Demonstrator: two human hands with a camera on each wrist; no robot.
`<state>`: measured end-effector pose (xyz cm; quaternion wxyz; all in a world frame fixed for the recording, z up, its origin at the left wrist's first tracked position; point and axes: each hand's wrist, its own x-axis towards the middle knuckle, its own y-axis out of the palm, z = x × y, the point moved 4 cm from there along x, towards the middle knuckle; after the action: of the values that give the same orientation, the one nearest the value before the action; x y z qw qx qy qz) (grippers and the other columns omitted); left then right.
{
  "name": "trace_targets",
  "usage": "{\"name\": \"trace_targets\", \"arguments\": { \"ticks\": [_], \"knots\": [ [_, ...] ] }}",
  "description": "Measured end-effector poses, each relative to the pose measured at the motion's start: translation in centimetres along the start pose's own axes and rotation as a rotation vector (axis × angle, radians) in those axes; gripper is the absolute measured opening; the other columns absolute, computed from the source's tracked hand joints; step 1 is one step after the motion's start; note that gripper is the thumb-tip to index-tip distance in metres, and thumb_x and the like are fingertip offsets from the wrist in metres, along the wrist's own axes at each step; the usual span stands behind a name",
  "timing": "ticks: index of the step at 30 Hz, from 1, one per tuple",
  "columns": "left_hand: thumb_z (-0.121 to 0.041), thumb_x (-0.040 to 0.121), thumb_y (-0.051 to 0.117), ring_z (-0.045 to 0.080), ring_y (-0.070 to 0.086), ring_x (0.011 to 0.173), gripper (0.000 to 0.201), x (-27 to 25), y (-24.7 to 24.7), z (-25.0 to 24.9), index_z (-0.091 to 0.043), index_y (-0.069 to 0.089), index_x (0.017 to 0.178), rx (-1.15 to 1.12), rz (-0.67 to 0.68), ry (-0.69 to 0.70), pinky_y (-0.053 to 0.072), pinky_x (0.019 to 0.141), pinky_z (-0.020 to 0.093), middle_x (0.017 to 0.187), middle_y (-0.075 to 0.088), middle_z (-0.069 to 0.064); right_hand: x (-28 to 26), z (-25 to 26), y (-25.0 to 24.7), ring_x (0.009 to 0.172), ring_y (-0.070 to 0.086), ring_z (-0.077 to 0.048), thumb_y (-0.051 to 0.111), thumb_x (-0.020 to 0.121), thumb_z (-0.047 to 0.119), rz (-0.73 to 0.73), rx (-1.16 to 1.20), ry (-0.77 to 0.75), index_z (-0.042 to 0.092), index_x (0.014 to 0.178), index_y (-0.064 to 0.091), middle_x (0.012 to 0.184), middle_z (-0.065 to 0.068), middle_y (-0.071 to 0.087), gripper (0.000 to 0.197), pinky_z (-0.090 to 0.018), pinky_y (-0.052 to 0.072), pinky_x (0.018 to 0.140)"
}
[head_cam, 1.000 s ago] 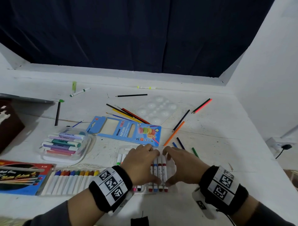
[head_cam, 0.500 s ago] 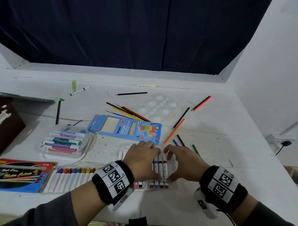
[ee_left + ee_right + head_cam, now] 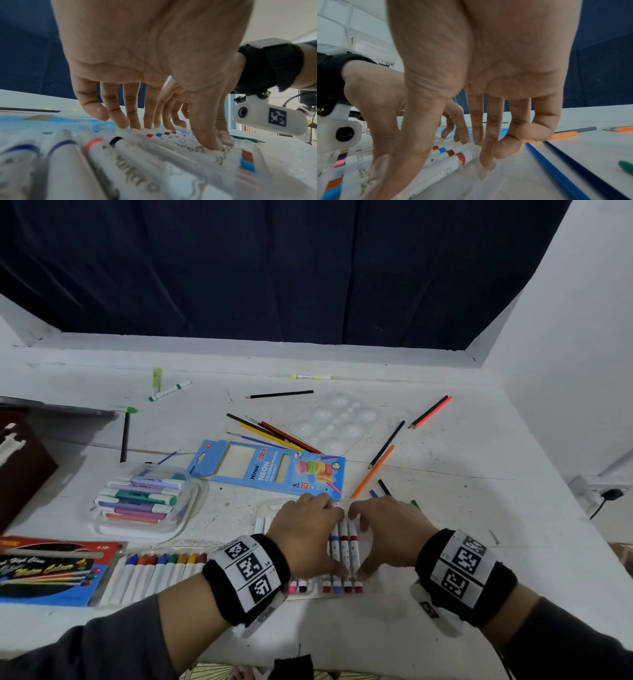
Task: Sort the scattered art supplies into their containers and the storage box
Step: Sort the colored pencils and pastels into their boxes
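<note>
**Change since a second ago:** almost none. Both hands are staying planted on the same marker row, so the markers are being squared up in their tray, not yet finished with. Judged stage: early, since most supplies are still lying loose.

**Holdings, largest first**
- White desk [image 3: 462, 542]: one, carrying everything.
- Dark brown storage box [image 3: 24, 467]: one, sitting at the left edge of the frame, partly cut off.
- Blue cardboard coloured-pencil box [image 3: 267, 470]: one, lying flat at centre and looking empty through its window.
- Red-and-blue watercolour pen pack [image 3: 51, 570]: one, lower left.
- White plastic paint palette [image 3: 335, 422]: one, above centre.
- Clear plastic case of pastel highlighters [image 3: 144, 501]: one, holding roughly seven.
- Clear plastic tray of white markers [image 3: 344, 546]: one, lower centre. Eight markers are showing in the left wrist view, and others may be hiding under the palms.
- Left hand [image 3: 305, 537] and right hand [image 3: 390, 532]: two, side by side and nearly touching. Fingers are reaching down to the far end of the row and thumbs are pressing the near end. Neither is gripping anything.
- Row of white colour-tipped pens [image 3: 161, 570]: about eight showing, lower left.
- Loose coloured pencils [image 3: 373, 474]: about twelve, scattered across the middle and right.
- Loose markers along the far edge [image 3: 169, 390]: two, plus one green cap.
</note>
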<state>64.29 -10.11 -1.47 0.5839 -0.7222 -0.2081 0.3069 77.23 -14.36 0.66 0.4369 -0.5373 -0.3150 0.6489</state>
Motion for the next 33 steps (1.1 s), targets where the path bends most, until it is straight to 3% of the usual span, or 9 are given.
{"name": "trace_targets", "arguments": {
  "ticks": [3,7,10,14,16,19,24,28,33],
  "knots": [
    [-0.068,0.069,0.075,0.016,0.045,0.106,0.071,0.1,-0.3,0.0,-0.030,0.053,0.125,-0.011,0.009,0.023,0.046,0.090,0.034,0.119,0.051,-0.004,0.1,-0.1,-0.1,0.102,0.052,-0.011,0.081,0.070,0.052,-0.017,-0.026,0.001,0.029,0.128,0.053,0.115,0.009,0.060,0.069,-0.028,0.043,0.086],
    [-0.071,0.070,0.073,0.014,0.047,0.107,0.070,0.0,-0.3,0.4,-0.032,0.055,0.125,-0.072,0.011,0.041,0.047,0.090,0.032,0.118,0.054,-0.006,0.3,-0.2,-0.2,0.101,0.049,-0.010,0.083,0.064,0.057,0.010,-0.042,0.007,0.033,0.131,0.049,0.115,0.011,0.060,0.078,-0.031,0.045,0.086],
    [-0.068,0.074,0.072,0.011,0.054,0.105,0.062,-0.7,-1.3,1.8,-0.033,0.058,0.123,-0.265,-0.030,0.001,0.049,0.090,0.031,0.116,0.058,-0.011,0.6,-0.3,-1.1,0.098,0.053,-0.009,0.081,0.069,0.056,-0.069,-0.018,-0.005,0.035,0.126,0.052,0.110,0.012,0.061,0.068,-0.029,0.047,0.080],
    [-0.062,0.087,0.062,0.008,0.058,0.082,0.028,-2.2,-3.3,4.7,-0.036,0.056,0.093,-0.573,-0.177,-0.026,0.054,0.075,0.034,0.091,0.060,-0.013,1.7,0.2,-2.9,0.075,0.056,-0.003,0.076,0.076,0.052,-0.261,0.105,-0.029,0.035,0.112,0.057,0.096,0.013,0.063,0.044,-0.021,0.042,0.061],
    [-0.055,0.090,0.063,0.012,0.060,0.073,0.028,-2.9,-3.9,6.2,-0.031,0.052,0.083,-0.714,-0.286,-0.036,0.054,0.070,0.039,0.080,0.060,-0.009,2.6,0.7,-3.4,0.069,0.057,-0.005,0.074,0.079,0.046,-0.361,0.169,-0.054,0.033,0.102,0.060,0.088,0.011,0.065,0.031,-0.021,0.041,0.057],
    [-0.050,0.091,0.064,0.013,0.059,0.069,0.027,-3.6,-4.6,7.9,-0.027,0.055,0.081,-0.848,-0.369,-0.077,0.051,0.067,0.034,0.078,0.061,-0.008,4.2,1.3,-4.1,0.065,0.058,-0.009,0.073,0.080,0.035,-0.482,0.241,-0.094,0.027,0.091,0.064,0.074,0.011,0.064,0.017,-0.028,0.048,0.060],
    [-0.045,0.092,0.065,0.012,0.060,0.071,0.020,-2.8,-5.2,10.2,-0.028,0.059,0.084,-0.941,-0.484,-0.148,0.042,0.060,0.018,0.079,0.066,-0.004,8.2,1.7,-6.7,0.068,0.060,-0.006,0.068,0.084,0.028,-0.484,0.281,-0.117,0.027,0.087,0.064,0.073,0.012,0.065,0.005,-0.025,0.046,0.061],
    [-0.042,0.095,0.063,0.010,0.060,0.071,0.018,0.2,-6.4,11.1,-0.027,0.059,0.087,-0.913,-0.526,-0.135,0.048,0.065,0.031,0.076,0.066,-0.003,13.2,0.5,-9.8,0.071,0.059,-0.010,0.068,0.085,0.026,-0.504,0.241,-0.129,0.024,0.088,0.064,0.077,0.012,0.062,0.005,-0.031,0.052,0.069],
    [-0.048,0.095,0.060,0.013,0.057,0.083,0.023,6.3,-7.3,13.9,-0.027,0.057,0.104,-0.830,-0.484,-0.235,0.047,0.072,0.029,0.091,0.061,-0.003,20.4,-1.5,-13.3,0.093,0.057,-0.019,0.062,0.089,0.025,-0.441,0.132,-0.163,0.018,0.104,0.063,0.099,0.003,0.061,0.016,-0.034,0.048,0.083]
  ]
}}
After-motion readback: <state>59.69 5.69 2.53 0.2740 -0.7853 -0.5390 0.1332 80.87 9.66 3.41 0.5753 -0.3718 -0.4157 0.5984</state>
